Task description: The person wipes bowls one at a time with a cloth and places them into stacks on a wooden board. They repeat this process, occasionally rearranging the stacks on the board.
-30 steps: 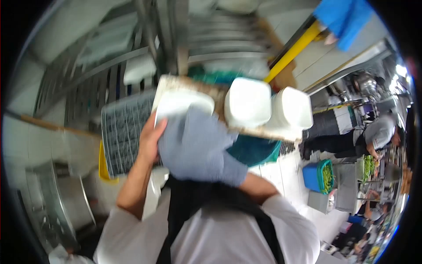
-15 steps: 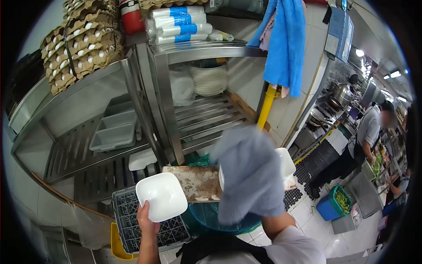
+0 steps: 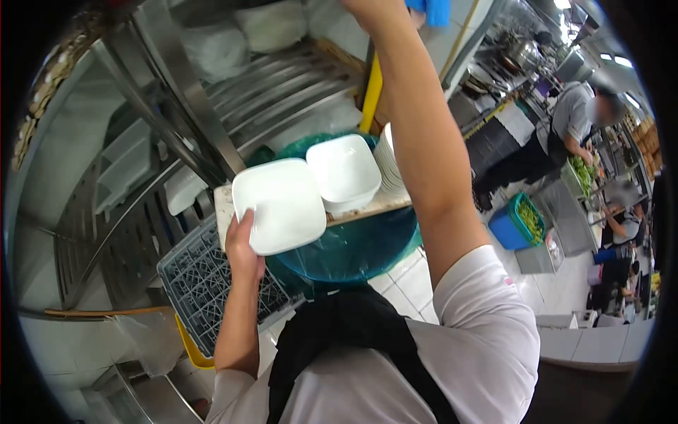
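Note:
My left hand (image 3: 244, 247) grips the near left edge of a white square bowl (image 3: 282, 208), thumb over its inside. The bowl is tilted, its inside facing me. Right behind it, a stack of white square bowls (image 3: 344, 169) stands on a worn board (image 3: 364, 210). Another stack of white dishes (image 3: 390, 164) is beside them, partly covered by my right forearm. My right arm stretches up past the top edge; only the base of my right hand (image 3: 367, 7) shows there, its fingers out of frame. The grey cloth is not visible.
Under the board sits a large bin lined with green plastic (image 3: 346, 244). A grey dish rack (image 3: 212, 283) is at the left, below slatted metal shelves (image 3: 282, 85). A yellow pole (image 3: 371, 95) rises behind. Co-workers (image 3: 572, 113) stand at the right near a blue bin (image 3: 519, 222).
My right hand has gone up from over the board to the top edge, and the grey cloth has left view. The view has tilted downward. My left hand still holds a bowl, now over the board.

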`<action>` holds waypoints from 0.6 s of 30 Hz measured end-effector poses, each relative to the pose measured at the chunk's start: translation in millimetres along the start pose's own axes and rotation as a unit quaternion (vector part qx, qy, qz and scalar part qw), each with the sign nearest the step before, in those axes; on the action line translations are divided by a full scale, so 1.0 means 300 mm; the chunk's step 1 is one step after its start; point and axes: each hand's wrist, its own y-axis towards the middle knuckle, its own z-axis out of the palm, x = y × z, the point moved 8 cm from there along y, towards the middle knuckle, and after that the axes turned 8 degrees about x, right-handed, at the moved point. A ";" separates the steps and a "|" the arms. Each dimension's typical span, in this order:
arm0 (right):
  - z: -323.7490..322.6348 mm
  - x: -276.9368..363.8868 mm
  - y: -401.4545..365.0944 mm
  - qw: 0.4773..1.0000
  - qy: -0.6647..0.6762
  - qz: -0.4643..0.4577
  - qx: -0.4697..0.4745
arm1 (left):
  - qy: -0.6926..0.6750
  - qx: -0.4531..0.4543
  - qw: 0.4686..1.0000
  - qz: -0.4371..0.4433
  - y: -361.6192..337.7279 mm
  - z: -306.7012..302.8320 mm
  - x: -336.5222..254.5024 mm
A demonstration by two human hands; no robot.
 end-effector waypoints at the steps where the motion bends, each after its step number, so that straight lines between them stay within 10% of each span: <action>1: -0.025 -0.013 -0.146 0.997 0.024 0.048 0.048 | 0.016 0.001 1.000 -0.007 0.040 0.015 0.022; 9: -0.087 -0.226 -1.135 0.899 0.178 0.392 0.081 | 0.155 0.014 0.987 -0.035 0.297 0.165 0.187; 16: -0.072 -0.282 -1.446 0.882 0.182 0.428 0.068 | 0.355 -0.044 0.924 -0.133 0.276 0.205 0.250; 18: -0.072 -0.312 -1.447 0.896 0.172 0.408 0.039 | 0.398 0.038 0.915 -0.043 0.320 0.211 0.271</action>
